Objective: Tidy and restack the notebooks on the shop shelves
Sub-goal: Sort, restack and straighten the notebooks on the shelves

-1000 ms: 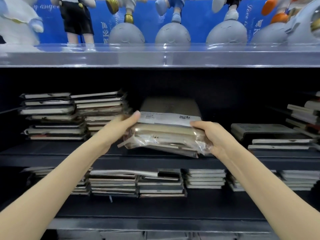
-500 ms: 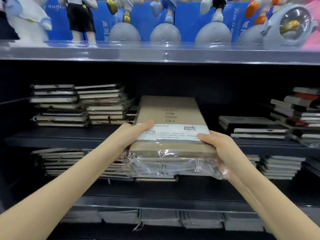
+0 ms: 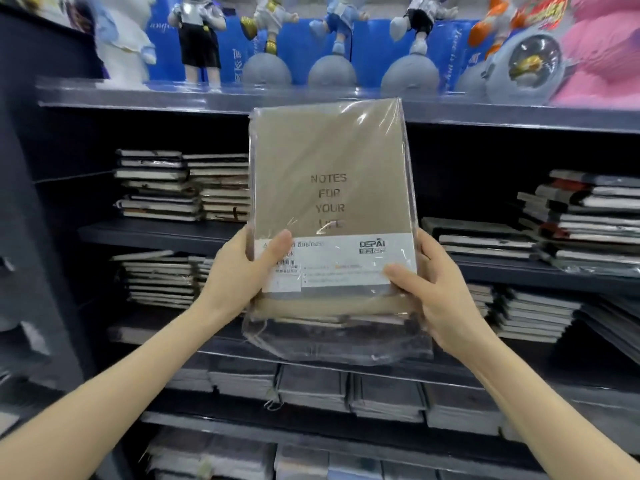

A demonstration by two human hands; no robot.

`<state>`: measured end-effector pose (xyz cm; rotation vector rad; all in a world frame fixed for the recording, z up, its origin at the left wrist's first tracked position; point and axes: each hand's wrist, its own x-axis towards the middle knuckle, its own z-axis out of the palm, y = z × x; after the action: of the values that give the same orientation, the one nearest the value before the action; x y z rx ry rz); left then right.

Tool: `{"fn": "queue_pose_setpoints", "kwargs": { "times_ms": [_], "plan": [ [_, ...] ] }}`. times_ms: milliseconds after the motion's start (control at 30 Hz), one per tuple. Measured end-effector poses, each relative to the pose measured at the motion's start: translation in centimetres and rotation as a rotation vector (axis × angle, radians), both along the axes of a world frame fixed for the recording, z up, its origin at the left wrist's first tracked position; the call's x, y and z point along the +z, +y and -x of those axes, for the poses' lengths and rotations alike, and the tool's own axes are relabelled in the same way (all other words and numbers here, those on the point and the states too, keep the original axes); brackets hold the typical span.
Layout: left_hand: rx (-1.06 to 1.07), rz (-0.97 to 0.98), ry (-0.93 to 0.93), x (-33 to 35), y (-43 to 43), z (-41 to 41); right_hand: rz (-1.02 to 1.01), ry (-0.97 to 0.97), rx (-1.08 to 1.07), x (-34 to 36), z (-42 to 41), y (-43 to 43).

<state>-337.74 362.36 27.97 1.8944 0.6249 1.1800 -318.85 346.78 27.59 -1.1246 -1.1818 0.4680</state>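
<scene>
A plastic-wrapped pack of tan notebooks (image 3: 329, 161), printed "NOTES FOR YOUR LIFE" with a white label band, stands tilted up facing me in front of the dark shelves. My left hand (image 3: 242, 271) grips its lower left edge, thumb across the label. My right hand (image 3: 433, 292) grips the lower right edge, thumb on the front. Stacks of notebooks (image 3: 180, 185) lie on the shelf behind at the left, and more notebook stacks (image 3: 581, 216) lie at the right.
A clear top shelf (image 3: 138, 95) carries figurines on grey spheres and a pink plush toy (image 3: 602, 46). Lower shelves hold further notebook stacks (image 3: 159, 282) and flat packs (image 3: 311, 389). A dark side panel (image 3: 24, 202) closes the left.
Both hands have pulled the pack off the middle shelf toward me and tipped it upright, so its cover now faces me. The view has moved back from the shelves.
</scene>
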Motion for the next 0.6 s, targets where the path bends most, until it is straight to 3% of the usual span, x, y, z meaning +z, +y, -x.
{"fn": "queue_pose_setpoints", "kwargs": {
  "times_ms": [300, 600],
  "plan": [
    [-0.101, -0.196, -0.145, 4.1, 5.6, -5.5, -0.186, -0.102, -0.063, 3.2, -4.6, 6.3],
    [-0.208, -0.185, -0.186, 2.5, 11.3, -9.5, -0.174, -0.201, -0.101, 2.6, -8.5, 10.9]
  ]
}}
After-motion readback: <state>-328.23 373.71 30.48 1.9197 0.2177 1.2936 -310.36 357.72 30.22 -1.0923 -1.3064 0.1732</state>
